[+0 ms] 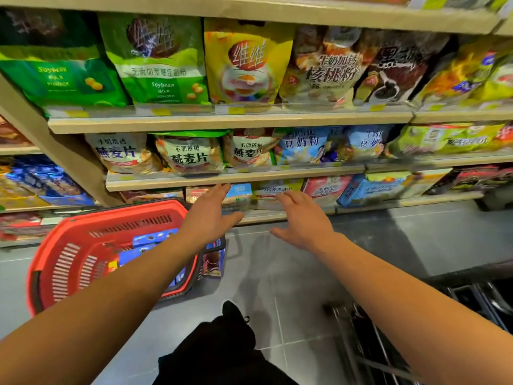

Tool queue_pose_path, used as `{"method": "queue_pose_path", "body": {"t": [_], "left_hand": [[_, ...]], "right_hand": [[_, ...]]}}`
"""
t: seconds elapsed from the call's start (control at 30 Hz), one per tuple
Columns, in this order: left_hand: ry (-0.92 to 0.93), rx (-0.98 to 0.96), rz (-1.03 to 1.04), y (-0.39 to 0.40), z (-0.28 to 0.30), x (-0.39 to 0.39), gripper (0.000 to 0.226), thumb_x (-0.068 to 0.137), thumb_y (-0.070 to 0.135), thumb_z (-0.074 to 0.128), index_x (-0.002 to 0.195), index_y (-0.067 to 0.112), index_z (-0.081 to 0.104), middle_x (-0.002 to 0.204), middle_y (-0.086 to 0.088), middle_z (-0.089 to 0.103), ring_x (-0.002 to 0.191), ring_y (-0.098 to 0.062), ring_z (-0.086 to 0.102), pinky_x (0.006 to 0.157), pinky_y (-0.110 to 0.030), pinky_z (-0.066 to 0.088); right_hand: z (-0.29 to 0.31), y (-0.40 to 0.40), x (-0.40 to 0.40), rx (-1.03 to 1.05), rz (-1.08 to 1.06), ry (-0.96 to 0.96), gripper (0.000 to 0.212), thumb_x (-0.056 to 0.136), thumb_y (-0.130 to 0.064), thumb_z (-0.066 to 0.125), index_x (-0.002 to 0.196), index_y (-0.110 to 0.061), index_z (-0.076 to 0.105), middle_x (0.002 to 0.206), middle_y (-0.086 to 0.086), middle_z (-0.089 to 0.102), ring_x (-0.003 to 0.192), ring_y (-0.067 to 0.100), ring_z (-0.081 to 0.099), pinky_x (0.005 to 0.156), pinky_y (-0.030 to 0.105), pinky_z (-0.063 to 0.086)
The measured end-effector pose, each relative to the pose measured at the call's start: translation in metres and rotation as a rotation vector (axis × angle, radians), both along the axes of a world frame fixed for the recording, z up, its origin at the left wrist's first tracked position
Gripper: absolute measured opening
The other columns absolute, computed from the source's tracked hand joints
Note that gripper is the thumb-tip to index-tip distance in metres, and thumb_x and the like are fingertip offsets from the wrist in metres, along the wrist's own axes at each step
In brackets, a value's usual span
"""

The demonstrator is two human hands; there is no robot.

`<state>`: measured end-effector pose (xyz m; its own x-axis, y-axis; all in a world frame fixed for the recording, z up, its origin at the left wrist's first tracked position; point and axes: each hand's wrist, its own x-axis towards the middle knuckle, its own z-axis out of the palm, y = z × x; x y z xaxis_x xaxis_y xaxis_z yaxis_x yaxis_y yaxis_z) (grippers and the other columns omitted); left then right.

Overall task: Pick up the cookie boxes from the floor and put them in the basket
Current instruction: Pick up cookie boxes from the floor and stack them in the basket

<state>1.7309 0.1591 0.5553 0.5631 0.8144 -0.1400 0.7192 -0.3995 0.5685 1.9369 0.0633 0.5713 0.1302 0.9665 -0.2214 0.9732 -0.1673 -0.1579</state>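
A red plastic basket (66, 262) stands on the grey floor at the left, in front of the shelves. Blue cookie boxes (154, 237) lie inside it, partly hidden by my left forearm. One blue and brown cookie box (213, 261) stands on the floor against the basket's right rim. My left hand (212, 215) is stretched out above the basket's right edge, fingers apart, holding nothing. My right hand (301, 219) hovers to the right over the floor, also spread and empty.
Store shelves (230, 122) full of bagged powders and oat packets fill the upper view. A dark metal trolley frame (369, 337) sits at the lower right. My dark trouser leg and shoe (230, 343) are at the bottom centre on the grey tiled floor (277, 273).
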Motion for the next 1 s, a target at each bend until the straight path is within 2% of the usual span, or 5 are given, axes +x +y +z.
{"method": "queue_pose_path", "body": {"t": [0.37, 0.57, 0.7, 0.87, 1.0], "left_hand": [[-0.002, -0.111, 0.073, 0.038, -0.033, 0.046, 0.077, 0.087, 0.044, 0.064, 0.149, 0.014, 0.03, 0.153, -0.011, 0.034, 0.141, -0.026, 0.031, 0.112, -0.035, 0.026], [0.035, -0.232, 0.218, 0.022, -0.07, 0.043, 0.085, 0.071, 0.059, 0.053, 0.141, 0.01, 0.044, 0.138, -0.014, 0.052, 0.126, -0.031, 0.049, 0.102, -0.035, 0.039], [0.052, -0.297, 0.379, 0.009, -0.106, 0.043, 0.074, 0.069, 0.054, 0.055, 0.132, 0.016, 0.053, 0.121, -0.012, 0.061, 0.111, -0.03, 0.057, 0.091, -0.035, 0.047], [0.068, -0.36, 0.581, -0.019, -0.139, 0.057, 0.068, 0.075, 0.04, 0.071, 0.133, 0.008, 0.053, 0.127, -0.014, 0.059, 0.113, -0.03, 0.057, 0.093, -0.03, 0.041], [0.096, -0.419, 0.674, -0.044, -0.187, 0.067, 0.071, 0.078, 0.041, 0.07, 0.138, 0.011, 0.047, 0.136, -0.013, 0.054, 0.123, -0.031, 0.051, 0.101, -0.033, 0.038]], "right_hand": [[-0.031, 0.056, 0.051, -0.112, 0.074, -0.012, 0.082, 0.085, -0.053, 0.06, 0.151, -0.019, 0.027, 0.156, 0.003, 0.029, 0.143, 0.027, 0.025, 0.118, 0.041, 0.025], [-0.078, 0.079, 0.065, -0.278, 0.235, 0.013, 0.082, 0.085, -0.054, 0.06, 0.151, -0.016, 0.027, 0.155, 0.007, 0.029, 0.142, 0.03, 0.026, 0.117, 0.043, 0.026], [-0.118, 0.103, 0.078, -0.409, 0.384, 0.052, 0.085, 0.084, -0.056, 0.061, 0.152, -0.018, 0.025, 0.155, 0.007, 0.027, 0.142, 0.031, 0.026, 0.115, 0.046, 0.027], [-0.164, 0.132, 0.087, -0.456, 0.554, 0.056, 0.084, 0.084, -0.053, 0.065, 0.151, -0.017, 0.029, 0.154, 0.007, 0.03, 0.141, 0.029, 0.028, 0.115, 0.042, 0.029], [-0.211, 0.143, 0.085, -0.461, 0.645, 0.067, 0.082, 0.083, -0.052, 0.066, 0.15, -0.018, 0.031, 0.154, 0.005, 0.031, 0.141, 0.027, 0.028, 0.114, 0.036, 0.027]]}}
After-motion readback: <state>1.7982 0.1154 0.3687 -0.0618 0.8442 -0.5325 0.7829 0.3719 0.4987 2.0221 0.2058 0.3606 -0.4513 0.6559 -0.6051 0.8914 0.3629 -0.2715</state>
